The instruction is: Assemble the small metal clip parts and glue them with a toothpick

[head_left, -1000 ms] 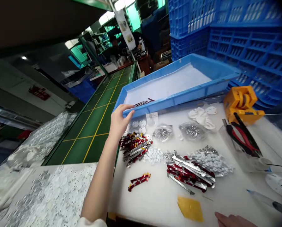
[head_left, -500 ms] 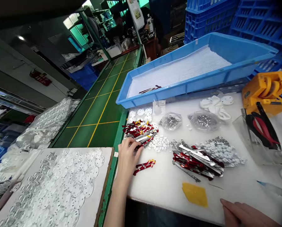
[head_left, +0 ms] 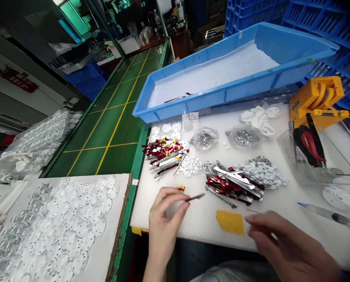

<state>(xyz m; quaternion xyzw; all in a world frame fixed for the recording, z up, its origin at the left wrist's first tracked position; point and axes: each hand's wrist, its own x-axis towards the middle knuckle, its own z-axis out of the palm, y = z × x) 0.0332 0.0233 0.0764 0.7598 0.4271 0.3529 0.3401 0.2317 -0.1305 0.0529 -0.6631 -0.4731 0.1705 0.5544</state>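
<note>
My left hand is raised over the near edge of the white work surface. Its thumb and fingers pinch one end of a thin dark red metal strip, which points to the right. Partly hidden behind the fingers lies a red and yellow piece. My right hand, somewhat blurred, hovers at the lower right with thumb and forefinger tips close together. What they hold, if anything, I cannot make out. A yellow patch and a fine needle-like wire lie by its fingertips.
Two piles of red and silver strips, one left, one middle, lie near small white parts. Behind stands a blue tray. To the right are pliers, an orange tape dispenser and a syringe. White discs cover the left board.
My left hand has come away from the left strip pile, toward me and right, with one strip in its fingers. My right hand has lifted and moved inward. The view has shifted.
</note>
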